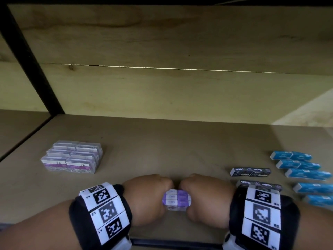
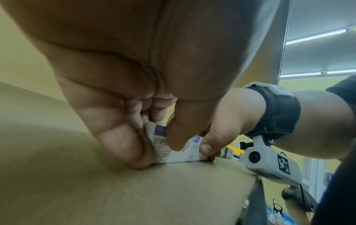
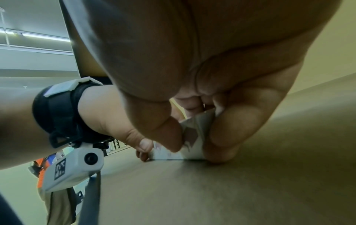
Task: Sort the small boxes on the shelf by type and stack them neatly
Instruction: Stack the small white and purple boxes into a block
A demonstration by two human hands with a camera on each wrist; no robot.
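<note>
A small bundle of purple-and-white boxes [image 1: 177, 200] rests on the shelf board near its front edge. My left hand [image 1: 147, 197] grips the bundle's left end, and my right hand [image 1: 205, 197] grips its right end, thumbs on the near face. In the left wrist view the white box face [image 2: 180, 153] shows between both thumbs, and the right wrist view shows the box end [image 3: 194, 137] pinched. A neat block of purple-labelled boxes [image 1: 72, 156] stands at the left. Black staple boxes [image 1: 250, 172] and several blue boxes [image 1: 302, 170] lie at the right.
The wooden shelf board [image 1: 162, 150] has bare room between the left block and the right-hand boxes. A black metal upright [image 1: 34, 69] stands at the back left. The black front rail [image 1: 176, 244] runs under my wrists.
</note>
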